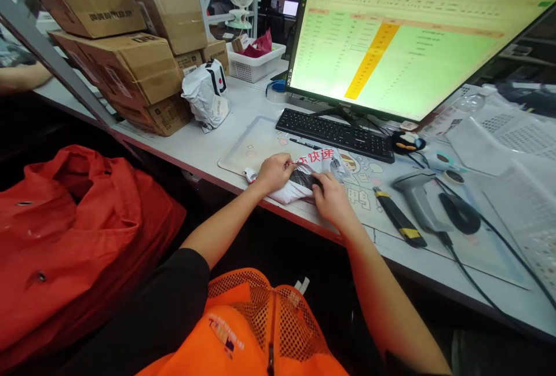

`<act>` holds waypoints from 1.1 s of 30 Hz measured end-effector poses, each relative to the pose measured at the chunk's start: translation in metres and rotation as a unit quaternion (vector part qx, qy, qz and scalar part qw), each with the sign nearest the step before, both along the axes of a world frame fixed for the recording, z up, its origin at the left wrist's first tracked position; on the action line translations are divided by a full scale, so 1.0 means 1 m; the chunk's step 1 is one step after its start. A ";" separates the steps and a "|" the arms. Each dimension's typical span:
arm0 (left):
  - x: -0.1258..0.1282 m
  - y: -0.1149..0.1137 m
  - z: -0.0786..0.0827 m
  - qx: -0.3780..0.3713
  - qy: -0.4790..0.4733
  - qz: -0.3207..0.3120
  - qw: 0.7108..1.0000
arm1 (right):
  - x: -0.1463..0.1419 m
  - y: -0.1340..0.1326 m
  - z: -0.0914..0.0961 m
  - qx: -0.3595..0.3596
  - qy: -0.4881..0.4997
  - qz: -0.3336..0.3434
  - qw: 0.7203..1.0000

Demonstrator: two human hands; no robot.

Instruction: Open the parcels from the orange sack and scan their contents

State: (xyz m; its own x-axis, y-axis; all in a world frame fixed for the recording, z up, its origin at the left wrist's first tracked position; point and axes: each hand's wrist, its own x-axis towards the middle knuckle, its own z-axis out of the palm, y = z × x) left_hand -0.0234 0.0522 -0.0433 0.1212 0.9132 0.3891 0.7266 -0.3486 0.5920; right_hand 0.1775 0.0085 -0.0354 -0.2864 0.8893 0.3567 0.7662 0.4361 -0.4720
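A white plastic courier bag [287,194] with red lettering lies at the desk's front edge, on the desk mat. A gap in its upper side shows something dark [303,178] inside, too small to name. My left hand [274,172] pinches the bag's edge at the left of that gap. On the other side, my right hand [333,199] has its thumb and bent fingers closed on the bag's right part, beside the dark contents. Just beyond the bag lies a black pen [304,143].
Right of the bag lie a black-and-yellow utility knife [399,216], a grey barcode scanner [419,199] and a mouse [459,212]. Behind stand a keyboard [334,132] and monitor [391,46]. Cardboard boxes [125,69] and a wrapped white parcel [206,98] stand left.
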 end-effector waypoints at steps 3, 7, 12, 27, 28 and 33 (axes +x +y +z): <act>0.001 -0.001 0.002 -0.015 0.009 0.008 1.000 | -0.001 0.010 0.002 -0.021 -0.031 -0.006 0.999; 0.002 0.000 0.006 -0.063 -0.002 0.007 0.998 | 0.005 0.019 0.006 -0.077 -0.031 -0.011 0.996; 0.002 0.003 0.009 -0.131 -0.029 -0.006 0.991 | 0.011 0.023 0.016 -0.093 -0.036 0.037 0.994; 0.010 0.008 0.002 -0.126 -0.047 0.010 0.991 | 0.011 -0.040 0.023 -0.041 -0.072 0.136 0.987; 0.010 0.007 0.002 -0.123 -0.050 0.006 0.991 | 0.009 -0.039 0.026 -0.028 -0.072 0.116 0.990; 0.007 0.006 0.000 -0.098 -0.059 -0.002 0.993 | -0.016 -0.015 0.035 -0.010 -0.109 0.015 0.994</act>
State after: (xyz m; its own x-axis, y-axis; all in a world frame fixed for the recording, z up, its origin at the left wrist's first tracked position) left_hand -0.0160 0.0585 -0.0433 0.0894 0.9724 0.2157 0.6473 -0.2213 0.7294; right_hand 0.1610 -0.0066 -0.0003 -0.3810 0.8857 0.2652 0.8381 0.4520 -0.3055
